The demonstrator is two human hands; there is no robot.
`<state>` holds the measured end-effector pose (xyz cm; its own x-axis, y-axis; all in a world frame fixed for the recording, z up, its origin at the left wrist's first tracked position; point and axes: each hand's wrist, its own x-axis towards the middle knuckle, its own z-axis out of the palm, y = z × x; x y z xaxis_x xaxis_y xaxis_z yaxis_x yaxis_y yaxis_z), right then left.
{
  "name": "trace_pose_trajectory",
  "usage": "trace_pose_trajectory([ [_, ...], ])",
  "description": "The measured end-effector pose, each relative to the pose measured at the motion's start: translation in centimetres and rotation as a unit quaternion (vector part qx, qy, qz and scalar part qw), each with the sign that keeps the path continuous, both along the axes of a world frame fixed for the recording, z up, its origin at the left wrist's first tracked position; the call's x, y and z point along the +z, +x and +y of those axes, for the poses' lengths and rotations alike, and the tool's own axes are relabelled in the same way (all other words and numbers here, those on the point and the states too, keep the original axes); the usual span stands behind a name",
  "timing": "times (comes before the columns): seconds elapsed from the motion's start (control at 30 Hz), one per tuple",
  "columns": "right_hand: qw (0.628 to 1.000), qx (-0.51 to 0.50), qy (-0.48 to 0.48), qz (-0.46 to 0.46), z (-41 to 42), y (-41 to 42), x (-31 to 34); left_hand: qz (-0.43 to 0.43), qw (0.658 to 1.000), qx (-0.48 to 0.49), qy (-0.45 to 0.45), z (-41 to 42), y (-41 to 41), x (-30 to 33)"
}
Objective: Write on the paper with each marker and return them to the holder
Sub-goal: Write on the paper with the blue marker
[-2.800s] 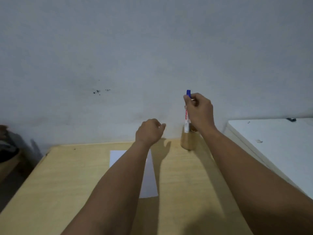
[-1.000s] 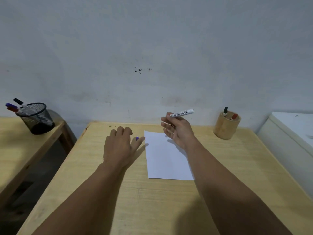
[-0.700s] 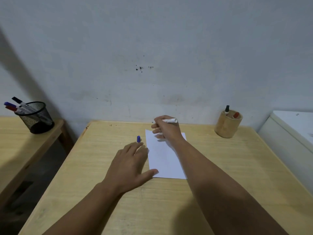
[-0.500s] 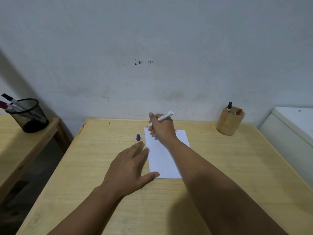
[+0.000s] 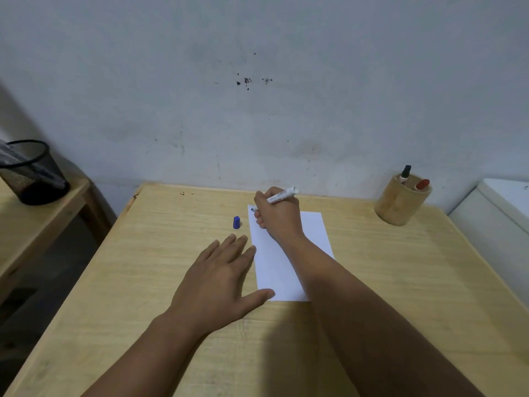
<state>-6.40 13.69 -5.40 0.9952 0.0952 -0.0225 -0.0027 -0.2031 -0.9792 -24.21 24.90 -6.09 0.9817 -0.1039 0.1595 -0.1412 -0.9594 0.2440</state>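
Pinching the marker [image 5: 282, 194], right hand [image 5: 276, 216] sets tip at paper [image 5: 292, 253] top-left corner; left hand [image 5: 220, 279] spread, thumb pinning the sheet. Cap [image 5: 236, 222] beside paper could roll off w/ a nudge.

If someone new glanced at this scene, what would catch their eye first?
Probably the right hand holding a white marker with its tip at the far left corner of the paper. Next, the small blue cap standing beside the sheet, with the left hand flat by the paper's near edge.
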Motion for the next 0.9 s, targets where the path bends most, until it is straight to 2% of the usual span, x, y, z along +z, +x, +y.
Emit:
trace_pose_trajectory([
  [0.17, 1.000, -0.005, -0.018, -0.010, 0.13, 0.16, -0.14, 0.024, 1.000, -0.006, 0.008, -0.14, -0.12, 0.36],
  [0.63, 0.997, 0.009, -0.072, -0.029, 0.18, -0.21, 0.26, 0.017, 1.000, 0.000, -0.006, -0.15, -0.12, 0.06],
  [0.9, 0.999, 0.015, -0.030, -0.004, 0.12, -0.23, 0.33, 0.015, 1.000, -0.001, -0.012, -0.20, -0.11, 0.41],
])
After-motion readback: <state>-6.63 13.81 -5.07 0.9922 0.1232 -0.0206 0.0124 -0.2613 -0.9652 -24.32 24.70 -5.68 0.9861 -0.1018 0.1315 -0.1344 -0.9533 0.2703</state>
